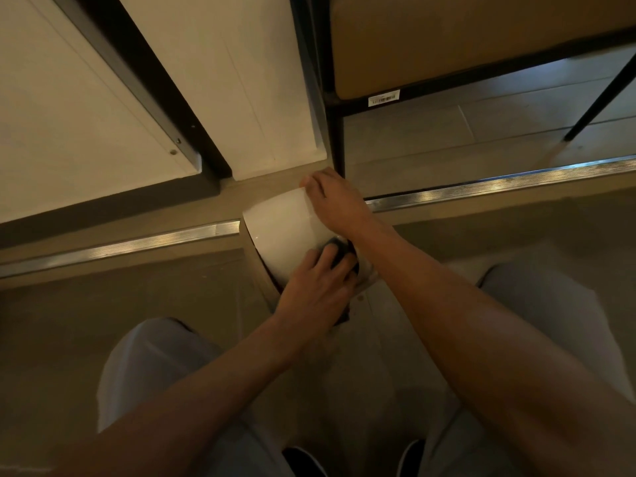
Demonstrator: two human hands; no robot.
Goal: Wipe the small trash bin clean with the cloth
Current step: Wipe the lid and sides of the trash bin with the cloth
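The small white trash bin [284,225] lies tipped on its side on the floor in the middle of the head view, its base pointing away from me. My right hand [335,197] grips the bin's far end from above and steadies it. My left hand [315,287] presses a dark cloth [339,251] against the bin's near rim, with its fingers curled over the cloth. Most of the cloth is hidden under my fingers.
A metal floor strip [499,185] crosses the tiled floor under the bin. White door panels [223,80] with a dark frame stand at the upper left. A black-framed table [447,39] with thin legs stands at the upper right. My knees flank the bin.
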